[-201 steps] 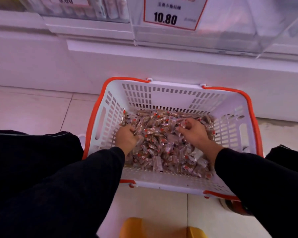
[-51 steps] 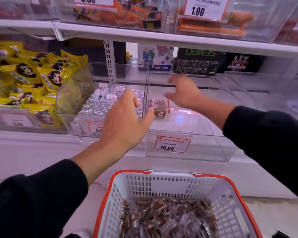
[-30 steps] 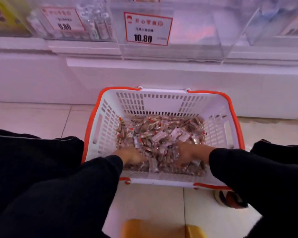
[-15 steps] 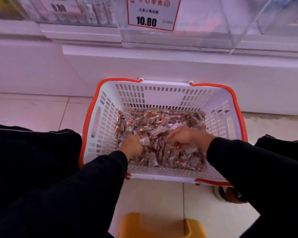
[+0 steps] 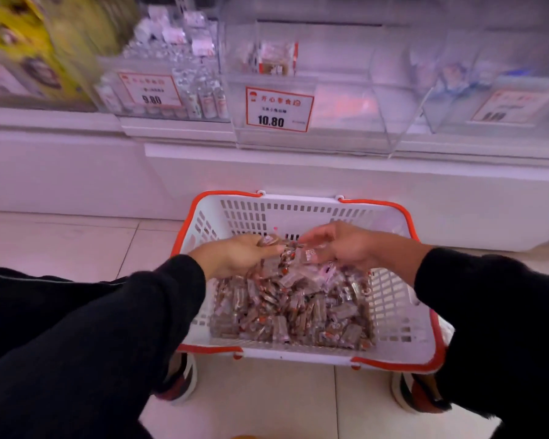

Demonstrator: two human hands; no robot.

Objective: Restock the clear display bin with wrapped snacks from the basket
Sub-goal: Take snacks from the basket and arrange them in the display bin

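Note:
A white basket with orange rim [image 5: 298, 205] stands on the floor, holding many small wrapped snacks [image 5: 292, 308]. My left hand [image 5: 235, 256] and my right hand [image 5: 343, 245] are raised above the pile, side by side, together holding a bunch of wrapped snacks between them. Straight above the basket on the low shelf sits the clear display bin [image 5: 346, 128] with a 10.80 price tag [image 5: 279, 109]. A few wrapped snacks [image 5: 274, 60] lie at the back of the bin.
Left of that bin a clear bin [image 5: 171, 87] tagged 9.80 holds small silvery packs. Yellow packets [image 5: 29, 49] fill the far-left bin. Another clear bin [image 5: 495, 99] stands at right. My shoes [image 5: 179, 380] flank the basket on the tiled floor.
Both hands have lifted out of the pile with a bunch of snacks held between them. The view has tilted up, so the shelf bins show more.

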